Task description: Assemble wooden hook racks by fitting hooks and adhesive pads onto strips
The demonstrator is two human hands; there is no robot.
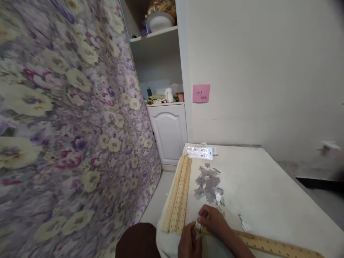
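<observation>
My right hand (213, 220) is closed, with a small whitish piece (199, 224) pinched between thumb and fingertips. That piece is too small to name; a dark metal bit seems to hang below it. Close beside it, my left hand (189, 242) is curled with its fingertips at the left end of a pale wooden strip with rows of holes (274, 244). The strip runs to the right under my right wrist, which hides part of it. A small tag with a metal hook (244, 224) lies just beyond the strip.
Three similar perforated strips (177, 195) lie along the table's left side. Right of them is a pile of small grey, shiny pieces (210, 184). A clear package (199, 152) lies at the far edge. A floral curtain (80, 125) hangs to the left; a white cupboard (169, 134) stands behind.
</observation>
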